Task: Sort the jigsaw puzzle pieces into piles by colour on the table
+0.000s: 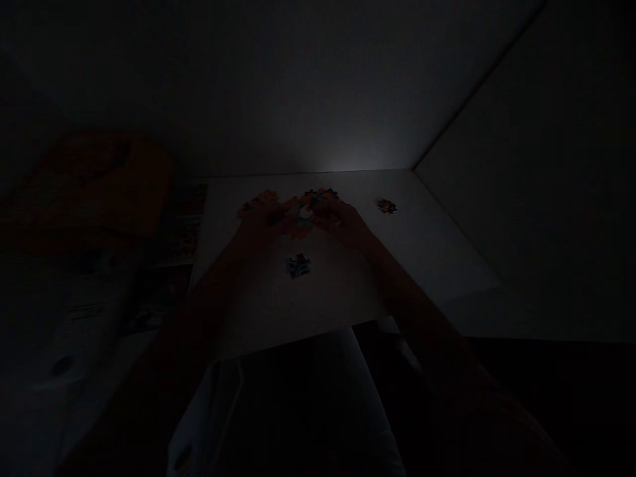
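The picture is very dark. Several jigsaw puzzle pieces [298, 230], orange with a white and light blue patch, lie between my two hands on a pale tabletop [342, 291]. My left hand [262, 220] is at their left side, its fingers curled in on a puzzle piece. From the right, my right hand [344, 222] reaches in with thumb and fingers pinched on a puzzle piece beside the white patch. Finer finger detail is lost in the dark. Behind the hands are more pieces, an orange group [267, 196] and a dark multicoloured group [320, 194].
A small stack of pieces [387, 206] lies at the right, and a bluish group of pieces [298, 265] nearer me. At the left are a bulky orange bag-like thing [99, 179] and dark printed sheets [158, 295]. Walls [308, 99] border the table's back and right.
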Demonstrator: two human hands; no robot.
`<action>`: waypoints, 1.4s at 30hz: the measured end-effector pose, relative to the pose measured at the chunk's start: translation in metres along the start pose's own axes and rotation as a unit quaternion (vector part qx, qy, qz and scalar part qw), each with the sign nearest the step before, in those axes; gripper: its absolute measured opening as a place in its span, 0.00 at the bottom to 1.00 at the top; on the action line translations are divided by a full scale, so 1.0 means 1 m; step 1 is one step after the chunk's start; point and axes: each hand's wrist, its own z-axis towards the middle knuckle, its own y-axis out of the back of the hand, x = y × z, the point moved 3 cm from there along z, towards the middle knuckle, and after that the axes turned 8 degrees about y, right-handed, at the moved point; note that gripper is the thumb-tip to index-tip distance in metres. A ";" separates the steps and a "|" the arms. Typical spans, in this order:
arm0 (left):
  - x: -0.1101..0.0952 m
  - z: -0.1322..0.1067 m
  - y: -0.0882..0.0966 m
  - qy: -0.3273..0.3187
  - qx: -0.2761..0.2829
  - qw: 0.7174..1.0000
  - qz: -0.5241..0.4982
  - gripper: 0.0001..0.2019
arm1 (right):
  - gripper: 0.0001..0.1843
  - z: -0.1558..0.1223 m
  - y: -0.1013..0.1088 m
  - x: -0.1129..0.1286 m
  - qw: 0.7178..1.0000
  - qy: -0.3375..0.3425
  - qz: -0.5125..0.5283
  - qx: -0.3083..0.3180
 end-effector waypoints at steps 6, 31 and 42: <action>-0.002 -0.003 -0.004 -0.013 0.036 0.999 -0.009 0.24 | 0.41 -0.009 -0.010 -0.009 0.991 -0.067 0.106 -0.048; -0.008 -0.004 -0.011 -0.034 0.029 0.994 -0.103 0.20 | 0.41 -0.010 -0.023 -0.003 0.976 -0.093 0.194 -0.016; 0.011 -0.002 0.010 0.050 -0.111 0.992 -0.043 0.16 | 0.28 -0.014 -0.016 0.004 0.995 -0.027 0.077 0.055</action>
